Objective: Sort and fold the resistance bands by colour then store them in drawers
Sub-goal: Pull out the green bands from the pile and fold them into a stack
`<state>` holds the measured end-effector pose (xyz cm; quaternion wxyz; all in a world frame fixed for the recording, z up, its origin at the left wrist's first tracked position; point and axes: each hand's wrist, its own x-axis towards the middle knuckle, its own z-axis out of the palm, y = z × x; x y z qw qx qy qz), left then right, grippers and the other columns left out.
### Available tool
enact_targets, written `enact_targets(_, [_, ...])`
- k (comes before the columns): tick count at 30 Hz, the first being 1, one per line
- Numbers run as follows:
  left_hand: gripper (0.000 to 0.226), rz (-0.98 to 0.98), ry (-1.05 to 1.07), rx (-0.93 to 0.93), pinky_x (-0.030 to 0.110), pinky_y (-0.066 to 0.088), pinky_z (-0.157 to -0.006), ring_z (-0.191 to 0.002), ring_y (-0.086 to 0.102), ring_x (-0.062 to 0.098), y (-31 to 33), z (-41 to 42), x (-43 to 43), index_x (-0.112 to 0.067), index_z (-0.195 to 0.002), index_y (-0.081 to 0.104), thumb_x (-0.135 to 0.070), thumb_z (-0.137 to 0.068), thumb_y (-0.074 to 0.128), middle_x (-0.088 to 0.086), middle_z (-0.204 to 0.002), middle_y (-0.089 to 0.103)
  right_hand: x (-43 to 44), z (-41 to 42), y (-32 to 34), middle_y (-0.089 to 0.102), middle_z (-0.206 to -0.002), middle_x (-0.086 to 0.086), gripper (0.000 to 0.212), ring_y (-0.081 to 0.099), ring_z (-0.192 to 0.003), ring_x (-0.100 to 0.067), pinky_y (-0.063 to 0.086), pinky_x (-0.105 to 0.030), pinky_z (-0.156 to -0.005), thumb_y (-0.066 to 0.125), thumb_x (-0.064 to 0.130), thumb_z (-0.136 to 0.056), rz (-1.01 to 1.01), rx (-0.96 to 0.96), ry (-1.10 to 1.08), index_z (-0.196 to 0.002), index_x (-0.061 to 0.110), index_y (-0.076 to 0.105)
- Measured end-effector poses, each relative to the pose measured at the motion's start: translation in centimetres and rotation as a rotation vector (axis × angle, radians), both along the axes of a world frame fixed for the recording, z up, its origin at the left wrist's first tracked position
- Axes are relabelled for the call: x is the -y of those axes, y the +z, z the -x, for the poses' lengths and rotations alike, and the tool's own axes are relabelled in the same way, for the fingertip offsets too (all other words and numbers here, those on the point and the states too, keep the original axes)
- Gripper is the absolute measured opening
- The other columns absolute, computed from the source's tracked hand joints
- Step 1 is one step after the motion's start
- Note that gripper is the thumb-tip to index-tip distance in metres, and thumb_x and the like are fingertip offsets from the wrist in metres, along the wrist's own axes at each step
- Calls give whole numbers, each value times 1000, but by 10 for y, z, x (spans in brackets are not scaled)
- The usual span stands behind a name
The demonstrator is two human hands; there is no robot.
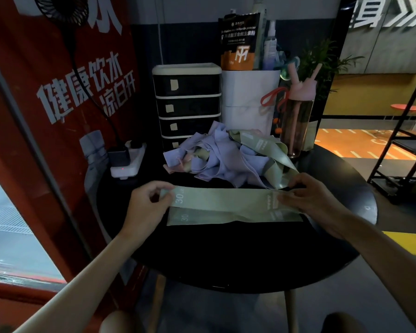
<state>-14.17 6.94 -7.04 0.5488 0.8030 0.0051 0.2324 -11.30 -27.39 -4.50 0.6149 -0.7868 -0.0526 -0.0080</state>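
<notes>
Crosswise, the green band lies stretched between left hand and right hand, each pinching one end.

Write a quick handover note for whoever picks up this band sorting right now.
Left hand pinches the left end of a green band; right hand pinches its right end, stretching it over the table.
A second green band lies flat, partly under it.
Mixed pile of purple, green and pink bands sits behind, unsorted.
Drawer unit: visible drawers shut.
To do: fold, sort the pile, store.
</notes>
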Motion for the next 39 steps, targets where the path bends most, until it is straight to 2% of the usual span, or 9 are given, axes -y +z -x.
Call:
enact_targets(6, [14, -152, -14, -55, 13, 47, -74, -92, 65, 3, -17, 4, -4, -23, -94, 74, -11, -89, 70, -9, -98, 72, 8, -9, -21, 53, -66, -1, 12, 46, -61, -9, 38, -21, -56, 72, 8, -85, 174, 129, -71, -79, 10, 62])
enact_targets(9, [15, -166, -22, -43, 11, 46, -73, -91, 65, 1, -17, 5, -4, -27, -93, 73, -13, -89, 70, -10, -95, 71, 7, -8, -31, 60, -71, 0, 9, 49, -63, -7, 39, -14, -57, 69, 8, -87, 190, 207, -104, -80, 12, 67])
enact_targets(15, [21, -210, -24, -48, 10, 46, -68, -81, 63, 0, -19, 6, -7, -30, -85, 71, -9, -88, 69, -9, -87, 68, 14, -14, -46, 64, -78, 4, 17, 54, -68, -9, 45, -32, -68, 68, 13, -87, 337, 263, -78, -78, 26, 68])
enact_targets(18, [22, -337, -31, -47, 11, 39, -71, -78, 52, 5, -20, 5, -9, -32, -80, 71, -11, -84, 73, -4, -83, 52, 15, -18, -49, 59, -93, 3, 25, 53, -88, -8, 42, -21, -75, 71, 11, -84, 514, 302, -29, -77, 33, 64])
enact_targets(21, [20, -434, -129, -96, 24, 32, -100, -111, 41, 9, -22, 4, -16, -44, -92, 68, -40, -76, 79, -13, -110, 43, 19, -19, -52, 60, -106, 2, 22, 50, -107, -13, 43, -27, -90, 74, 23, -79, 580, 388, 4, -84, 40, 62])
enact_targets(23, [44, -526, -257, -145, 35, 27, -110, -124, 35, 3, -24, 4, -25, -51, -103, 66, -71, -64, 70, -28, -126, 39, 22, -16, -53, 59, -113, 13, 22, 50, -112, -15, 42, -34, -94, 72, 42, -74, 614, 390, 72, -94, 44, 62])
enact_targets(26, [66, -590, -345, -167, 45, 24, -115, -125, 35, -8, -27, 2, -33, -56, -109, 64, -95, -56, 54, -35, -128, 46, 24, -8, -51, 54, -119, 21, 34, 45, -115, -12, 34, -30, -93, 81, 30, -74, 672, 350, 140, -101, 43, 65])
enact_targets(35, [48, -574, -318, -102, 47, 26, -109, -118, 42, -7, -31, -4, -34, -54, -103, 66, -84, -68, 52, -31, -119, 54, 29, -10, -53, 58, -116, 17, 19, 54, -110, -11, 50, -39, -93, 73, 30, -80, 629, 341, 160, -98, 36, 68])
enact_targets(39, [37, -615, -316, -93, 42, 26, -107, -119, 39, -9, -31, -4, -32, -55, -104, 65, -73, -74, 51, -31, -123, 50, 27, -9, -52, 55, -117, 21, 32, 51, -113, -14, 46, -37, -96, 76, 19, -79, 657, 350, 133, -95, 44, 64])
